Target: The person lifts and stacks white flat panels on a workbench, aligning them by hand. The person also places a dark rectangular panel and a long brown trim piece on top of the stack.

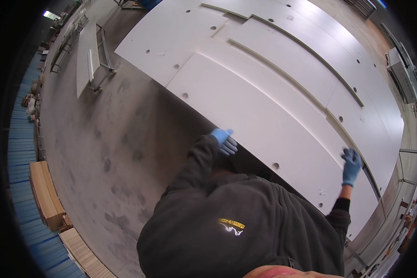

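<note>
Gloves, blue, cover both hands. The left hand [224,140] is curled over the near long edge of the nearest white panel [264,134], fingers hooked on top of the board and the rest hidden under it, so it grips that edge. The right hand [351,167] lies further along the same board, near its far long edge, fingers bent down against the face; whether it clasps the edge or only presses on the surface I cannot tell.

The panel lies between the two hands and stretches away from both: its long axis runs diagonally, from beyond the left hand, up and away from the body, to past the right hand by the dark sleeve [339,208]. The left hand sits about midway along the near edge; the right hand sits closer to one end. Small drilled holes dot the face, one just beside the left hand's reach toward the right hand [275,165].

Beyond the right hand, more white panels [319,60] lie in overlapping layers, their long axes parallel to the held one, with a narrow groove or strip running along them. To the left of the left hand is bare grey concrete floor [102,139]. Well apart on that side stand a metal trolley bearing a white board [85,58] and stacks of wooden boards [46,194]; no containers with visible contents are to be seen.
</note>
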`<control>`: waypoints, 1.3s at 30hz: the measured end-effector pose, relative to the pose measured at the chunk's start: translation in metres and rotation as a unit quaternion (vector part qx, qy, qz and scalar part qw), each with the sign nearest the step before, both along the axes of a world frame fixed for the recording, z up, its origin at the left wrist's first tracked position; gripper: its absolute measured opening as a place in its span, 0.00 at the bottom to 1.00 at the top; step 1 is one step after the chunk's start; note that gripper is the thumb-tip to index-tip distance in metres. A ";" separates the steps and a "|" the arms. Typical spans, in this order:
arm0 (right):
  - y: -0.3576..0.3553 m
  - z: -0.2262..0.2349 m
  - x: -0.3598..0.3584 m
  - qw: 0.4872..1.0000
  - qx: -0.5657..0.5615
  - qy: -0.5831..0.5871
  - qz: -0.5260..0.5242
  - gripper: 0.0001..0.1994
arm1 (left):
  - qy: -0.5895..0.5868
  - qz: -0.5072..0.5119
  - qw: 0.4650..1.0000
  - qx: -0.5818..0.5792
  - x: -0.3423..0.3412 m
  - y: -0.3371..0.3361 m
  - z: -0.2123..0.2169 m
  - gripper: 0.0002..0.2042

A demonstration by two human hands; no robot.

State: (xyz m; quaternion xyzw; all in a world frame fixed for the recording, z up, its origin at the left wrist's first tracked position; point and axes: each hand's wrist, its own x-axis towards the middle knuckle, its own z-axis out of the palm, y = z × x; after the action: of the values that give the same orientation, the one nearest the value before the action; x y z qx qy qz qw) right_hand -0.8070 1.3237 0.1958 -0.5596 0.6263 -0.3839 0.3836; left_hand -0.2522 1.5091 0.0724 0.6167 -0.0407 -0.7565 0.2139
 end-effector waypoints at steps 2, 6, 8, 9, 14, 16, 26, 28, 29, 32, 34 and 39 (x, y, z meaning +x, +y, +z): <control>-0.018 -0.023 0.122 0.991 0.034 -0.117 0.056 0.16 | -0.053 0.130 0.989 -0.044 0.083 0.008 -0.008 0.31; -0.079 -0.062 0.360 0.980 0.096 -0.119 0.129 0.22 | -0.268 0.389 0.872 -0.127 0.245 0.023 -0.040 0.22; -0.119 -0.074 0.461 0.968 0.098 -0.144 0.178 0.24 | -0.346 0.402 0.840 -0.111 0.296 0.025 -0.057 0.22; -0.142 -0.079 0.506 0.965 0.118 -0.154 0.175 0.25 | -0.349 0.416 0.834 -0.097 0.316 0.020 -0.065 0.23; -0.234 -0.112 0.686 0.948 0.203 -0.212 0.124 0.26 | -0.358 0.397 0.836 -0.126 0.371 -0.006 -0.096 0.23; -0.261 -0.127 0.738 0.947 0.230 -0.208 0.088 0.26 | -0.395 0.359 0.830 -0.162 0.378 -0.016 -0.105 0.26; -0.329 -0.172 0.852 0.934 0.291 -0.207 -0.003 0.15 | -0.363 0.373 0.836 -0.175 0.377 -0.024 -0.116 0.27; -0.336 -0.176 0.856 0.933 0.295 -0.199 -0.056 0.13 | -0.347 0.359 0.853 -0.152 0.381 -0.024 -0.111 0.26; -0.340 -0.176 0.855 0.928 0.310 -0.205 -0.039 0.13 | -0.343 0.352 0.861 -0.132 0.382 -0.023 -0.108 0.25; -0.348 -0.181 0.847 0.911 0.365 -0.187 -0.045 0.11 | -0.322 0.378 0.855 -0.150 0.382 -0.025 -0.099 0.23; -0.350 -0.181 0.839 0.908 0.347 -0.228 0.056 0.10 | -0.307 0.408 0.846 -0.153 0.379 -0.027 -0.089 0.20; -0.332 -0.153 0.823 0.912 0.285 -0.281 0.091 0.08 | -0.311 0.450 0.813 -0.200 0.372 -0.028 -0.046 0.16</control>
State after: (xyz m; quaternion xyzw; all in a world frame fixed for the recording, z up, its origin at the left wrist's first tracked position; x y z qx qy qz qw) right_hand 0.0164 0.9920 0.0427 -0.3498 0.5220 -0.2936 0.7204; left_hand 0.1197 1.4812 0.0265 0.7121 0.0268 -0.3188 0.6249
